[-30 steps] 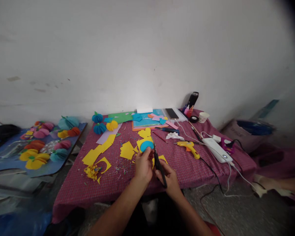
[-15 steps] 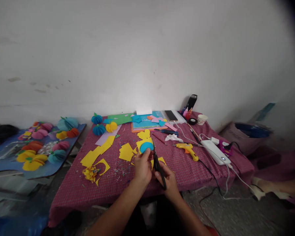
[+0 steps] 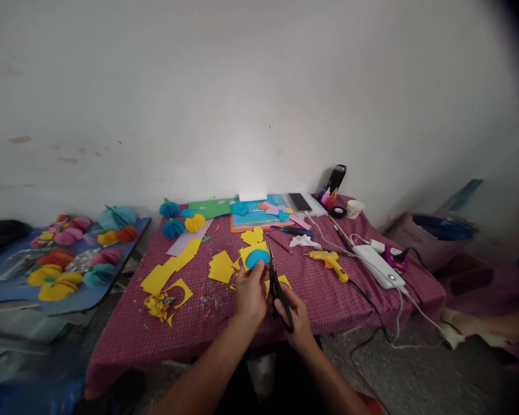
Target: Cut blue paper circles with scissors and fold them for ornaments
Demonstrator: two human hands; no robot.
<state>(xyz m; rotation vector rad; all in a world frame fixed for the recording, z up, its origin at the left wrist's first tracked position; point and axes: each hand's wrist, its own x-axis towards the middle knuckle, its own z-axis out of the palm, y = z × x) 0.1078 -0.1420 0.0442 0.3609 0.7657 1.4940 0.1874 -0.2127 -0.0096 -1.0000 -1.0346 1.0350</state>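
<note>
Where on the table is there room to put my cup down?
Bare cloth lies at the near left corner, below the yellow scraps, and near right, below the glue gun. The back edge by the phone is crowded.

You have a blue paper disc (image 3: 258, 259) against a yellow paper sheet (image 3: 251, 251), with black-handled scissors (image 3: 278, 286) beside them at frame centre. Under them lies a magenta checked tablecloth (image 3: 337, 297) strewn with yellow paper offcuts (image 3: 168, 271). Right of centre sits a yellow glue gun (image 3: 331, 263); at far left, a blue tray (image 3: 96, 294) of pink, orange, teal and yellow paper balls.
</note>
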